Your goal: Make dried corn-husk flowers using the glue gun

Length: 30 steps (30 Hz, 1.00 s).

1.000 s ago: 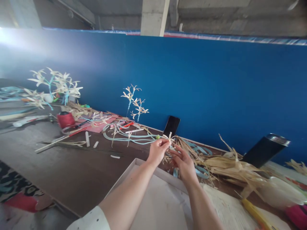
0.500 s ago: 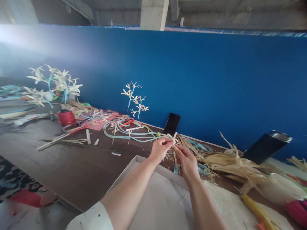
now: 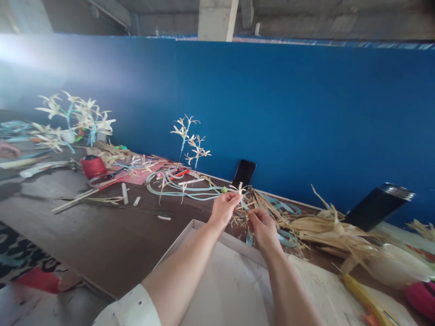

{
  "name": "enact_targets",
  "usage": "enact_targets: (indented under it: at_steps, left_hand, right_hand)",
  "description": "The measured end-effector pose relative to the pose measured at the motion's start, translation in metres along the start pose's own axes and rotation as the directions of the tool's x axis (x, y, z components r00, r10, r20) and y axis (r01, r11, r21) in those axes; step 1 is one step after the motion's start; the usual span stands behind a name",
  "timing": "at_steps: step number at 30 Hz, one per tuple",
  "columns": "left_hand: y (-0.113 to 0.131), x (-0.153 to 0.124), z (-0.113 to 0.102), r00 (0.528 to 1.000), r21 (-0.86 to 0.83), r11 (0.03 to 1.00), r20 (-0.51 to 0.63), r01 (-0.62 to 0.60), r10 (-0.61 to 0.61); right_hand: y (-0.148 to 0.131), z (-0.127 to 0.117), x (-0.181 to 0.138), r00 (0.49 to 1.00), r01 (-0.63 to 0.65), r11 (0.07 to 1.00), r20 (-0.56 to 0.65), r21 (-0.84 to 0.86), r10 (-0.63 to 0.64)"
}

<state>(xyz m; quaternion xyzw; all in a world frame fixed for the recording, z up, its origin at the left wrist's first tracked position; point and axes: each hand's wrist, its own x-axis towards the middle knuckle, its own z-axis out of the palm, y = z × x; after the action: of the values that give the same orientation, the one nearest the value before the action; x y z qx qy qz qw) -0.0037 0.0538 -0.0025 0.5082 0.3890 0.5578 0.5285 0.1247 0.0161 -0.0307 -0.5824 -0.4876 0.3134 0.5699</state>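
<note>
My left hand [image 3: 225, 207] pinches a small pale flower [image 3: 240, 189] just under its petals, which look like dried husk. Lower and to the right, my right hand [image 3: 263, 226] is closed in a pinch on a thin light blue strip [image 3: 244, 205] that runs up toward the flower's base. The strip's far end is hidden by my fingers. Beneath both hands lie pale scraps [image 3: 239, 220]. A black phone [image 3: 245, 172] leans on the blue wall behind the flower.
Dried husks [image 3: 319, 231] and a dark flask [image 3: 379, 208] are on the right, with a yellow cutter [image 3: 365, 299] nearer me. A shallow box [image 3: 224, 280] sits under my forearms. Leftward are blue cords [image 3: 200, 195], red thread [image 3: 93, 167], standing flowers [image 3: 185, 129] and another person's hand [image 3: 8, 150].
My hands have moved apart slightly, and the flower now stands upright in my left fingers with the blue strip showing between them. Another person's hand has appeared at the left edge.
</note>
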Motion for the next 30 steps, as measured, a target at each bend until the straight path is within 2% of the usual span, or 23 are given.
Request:
enact_targets:
  at_steps: [5,9,12,17,21,24,30]
  left_hand:
    - [0.001,0.005,-0.005,0.997,-0.138,0.990,-0.069,0.016,-0.026]
    - [0.003,0.009,-0.009,0.988,-0.197,0.979,-0.138,0.046,-0.074]
    - [0.002,0.011,-0.011,0.982,-0.240,0.970,-0.169,0.040,-0.083]
    - [-0.005,0.014,-0.011,0.987,-0.297,0.954,-0.141,0.027,-0.072]
    - [-0.005,0.011,-0.009,0.995,-0.230,0.973,-0.086,0.022,-0.043]
    - [-0.002,0.007,-0.007,0.999,-0.129,0.992,-0.046,0.003,-0.009]
    - [0.001,0.002,-0.004,0.998,0.028,0.998,0.028,-0.049,0.048]
  right_hand:
    - [0.005,-0.006,0.005,0.993,0.012,0.979,-0.111,-0.205,-0.036]
    - [0.001,-0.011,0.005,0.980,-0.043,0.937,-0.198,-0.346,-0.028]
    - [-0.004,-0.013,0.003,0.986,-0.082,0.940,-0.165,-0.332,0.028]
    - [-0.012,-0.011,-0.001,0.985,-0.149,0.928,-0.132,-0.341,0.110]
    - [-0.014,-0.010,-0.003,0.992,-0.110,0.909,-0.098,-0.402,0.077]
    - [-0.013,-0.008,-0.003,0.992,-0.092,0.899,-0.118,-0.428,0.045]
    - [-0.015,-0.006,-0.004,0.994,-0.011,0.945,-0.108,-0.326,-0.026]
